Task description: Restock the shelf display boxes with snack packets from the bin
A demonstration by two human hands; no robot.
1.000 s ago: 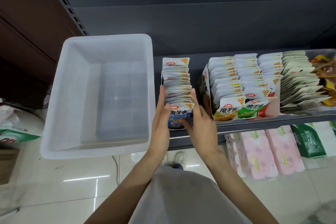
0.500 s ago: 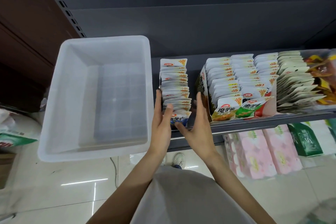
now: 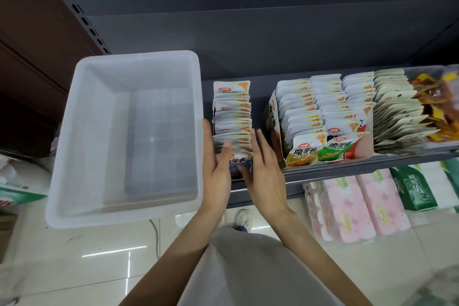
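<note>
A row of white snack packets (image 3: 232, 112) with blue fronts stands on the grey shelf (image 3: 323, 171), just right of the translucent white bin (image 3: 124, 136), which holds nothing. My left hand (image 3: 217, 166) lies flat against the left side of the row's front end, fingers straight. My right hand (image 3: 263, 164) lies flat against the right side, fingers straight. The two palms face each other with the front packets between them. A cardboard display box (image 3: 273, 122) full of similar packets stands to the right.
More packet rows (image 3: 395, 112) and orange-wrapped snacks (image 3: 437, 104) fill the shelf's right end. Pink tissue packs (image 3: 347, 206) and green packs (image 3: 414, 189) sit on the floor below. The dark back panel rises behind the shelf. A bag lies at far left.
My thumbs have left the front packet's face. Both hands now flank the row with straighter fingers, and the front packet is pushed back and more hidden between the palms.
</note>
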